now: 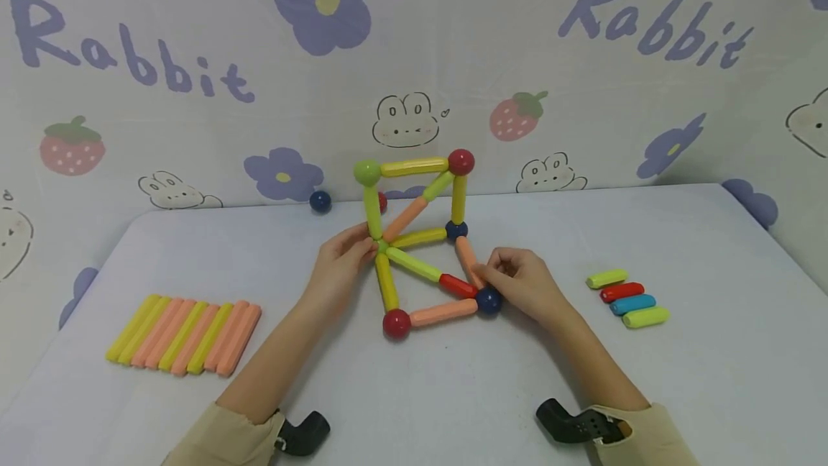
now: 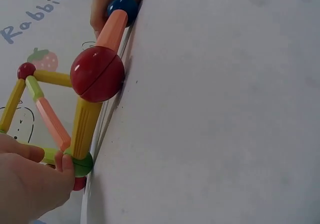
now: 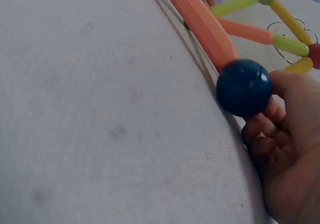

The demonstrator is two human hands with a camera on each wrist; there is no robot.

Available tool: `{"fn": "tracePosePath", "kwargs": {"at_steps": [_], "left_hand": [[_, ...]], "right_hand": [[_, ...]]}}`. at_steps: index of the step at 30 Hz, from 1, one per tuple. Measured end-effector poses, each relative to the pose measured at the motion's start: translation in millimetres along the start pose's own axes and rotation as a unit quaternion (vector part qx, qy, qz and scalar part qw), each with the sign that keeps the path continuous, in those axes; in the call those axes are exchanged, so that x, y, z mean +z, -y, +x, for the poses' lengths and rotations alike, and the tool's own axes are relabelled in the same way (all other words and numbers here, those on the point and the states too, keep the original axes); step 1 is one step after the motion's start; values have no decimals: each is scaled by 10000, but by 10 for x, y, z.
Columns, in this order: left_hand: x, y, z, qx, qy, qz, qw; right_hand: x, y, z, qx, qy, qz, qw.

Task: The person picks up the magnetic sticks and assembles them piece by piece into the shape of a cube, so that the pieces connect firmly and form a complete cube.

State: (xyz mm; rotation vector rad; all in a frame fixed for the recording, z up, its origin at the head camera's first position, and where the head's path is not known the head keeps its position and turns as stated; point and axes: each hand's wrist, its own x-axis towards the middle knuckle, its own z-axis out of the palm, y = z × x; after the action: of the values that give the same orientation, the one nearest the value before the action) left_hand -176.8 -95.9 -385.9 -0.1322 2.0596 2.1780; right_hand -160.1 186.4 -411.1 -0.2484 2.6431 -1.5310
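A ball-and-rod frame [image 1: 414,265] spans the space between a person's left hand [image 1: 341,262] and right hand [image 1: 527,282] at a white surface [image 1: 453,394]; whether its lower corners rest there is hard to tell. The left hand grips the frame at a green ball [image 1: 382,246], while the right hand grips it beside a dark blue ball [image 1: 488,300].

One four-sided panel stands upright beyond the hands, topped by a light green ball [image 1: 367,172] and a red ball [image 1: 461,162]; a second slopes toward the wearer, a lower red ball [image 1: 397,324] at its near corner. Yellow, salmon and light green rods form the sides, and a two-part diagonal crosses each panel, one salmon and light green, the other light green and red.

The left wrist view reveals a seam across the lower red ball, unseen from the head. The right wrist view catches curled fingers [image 3: 262,146] below the dark blue ball, hidden from above. Only the head view takes in the row of yellow and salmon rods [image 1: 184,335] left of the left hand, four short rods [image 1: 630,299] right of the right hand, and a loose navy ball [image 1: 320,201] beyond the left.
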Motion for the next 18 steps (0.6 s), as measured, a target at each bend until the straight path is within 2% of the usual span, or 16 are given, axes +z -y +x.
{"fn": "tracePosePath", "kwargs": {"at_steps": [5,9,13,18], "left_hand": [[81,3,119,-20,240,139,9996],[111,14,155,-56,316,141,9994],[112,-8,133,-81,281,137,9995],[50,-59,17,-155,217,255,9993]], "right_hand": [[-10,-2,-7,-124,355,130,9992],[-6,2,-4,-95,394,178,9990],[0,3,4,-17,256,153,9996],[4,-12,11,64,54,158,9998]]}}
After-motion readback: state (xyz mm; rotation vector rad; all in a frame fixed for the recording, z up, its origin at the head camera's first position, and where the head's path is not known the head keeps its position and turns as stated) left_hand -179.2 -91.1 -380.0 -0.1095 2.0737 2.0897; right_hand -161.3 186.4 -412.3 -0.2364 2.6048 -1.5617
